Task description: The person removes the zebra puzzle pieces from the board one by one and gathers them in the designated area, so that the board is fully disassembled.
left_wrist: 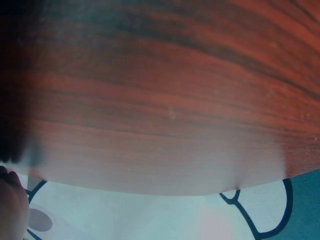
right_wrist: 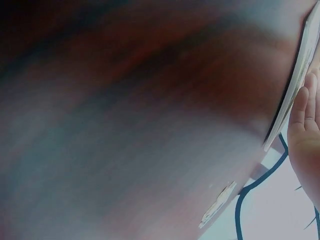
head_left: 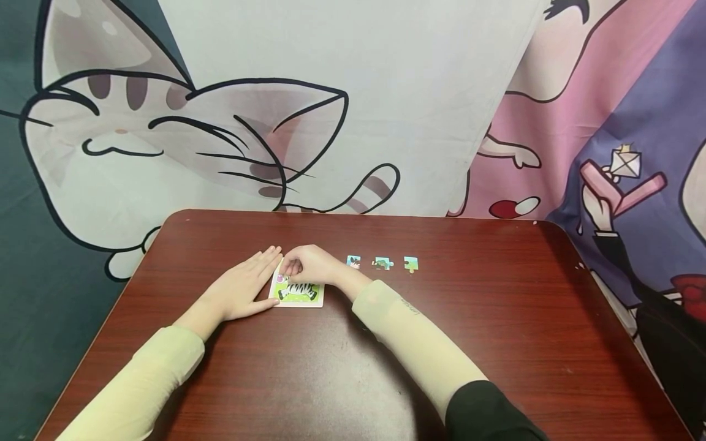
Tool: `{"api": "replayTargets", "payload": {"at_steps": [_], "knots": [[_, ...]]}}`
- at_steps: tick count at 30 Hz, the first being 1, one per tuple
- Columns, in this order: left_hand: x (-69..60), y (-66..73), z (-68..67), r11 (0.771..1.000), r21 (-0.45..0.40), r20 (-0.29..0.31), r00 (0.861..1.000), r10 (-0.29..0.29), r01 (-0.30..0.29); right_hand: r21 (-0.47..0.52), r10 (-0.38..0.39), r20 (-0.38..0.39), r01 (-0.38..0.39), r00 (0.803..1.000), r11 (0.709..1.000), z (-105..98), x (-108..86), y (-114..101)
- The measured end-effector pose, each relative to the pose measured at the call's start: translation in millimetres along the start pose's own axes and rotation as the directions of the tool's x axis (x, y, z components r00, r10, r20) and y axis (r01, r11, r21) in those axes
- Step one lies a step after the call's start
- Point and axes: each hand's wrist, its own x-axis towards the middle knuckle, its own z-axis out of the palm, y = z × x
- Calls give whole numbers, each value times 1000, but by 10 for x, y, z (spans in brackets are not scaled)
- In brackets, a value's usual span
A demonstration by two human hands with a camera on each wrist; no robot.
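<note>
A small square puzzle board (head_left: 300, 295) with a zebra on green lies on the table. My left hand (head_left: 242, 288) rests flat at its left edge, its fingers straight and the thumb near the lower left corner. Over the board's upper part is my right hand (head_left: 311, 264), fingers bent and fingertips down by a pink patch at the upper left. Whether a piece sits between those fingertips is hidden. In the right wrist view, the bent fingers (right_wrist: 300, 107) lie against the board's edge (right_wrist: 287, 100). The left wrist view has only a bit of a hand at its lower left.
Three loose puzzle pieces lie in a row right of the board: a left one (head_left: 353, 261), a middle one (head_left: 382, 263) and a green-and-blue one (head_left: 410, 263). The brown wooden table (head_left: 496, 294) ends at a cartoon-printed cloth (head_left: 386, 110).
</note>
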Motion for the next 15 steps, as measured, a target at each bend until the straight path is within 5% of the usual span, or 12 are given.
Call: {"api": "replayTargets", "payload": {"at_steps": [15], "knots": [[6, -1, 3, 1000, -4, 6, 1000, -5, 5, -89, 29, 18, -27, 999, 996, 39, 43, -26]]}}
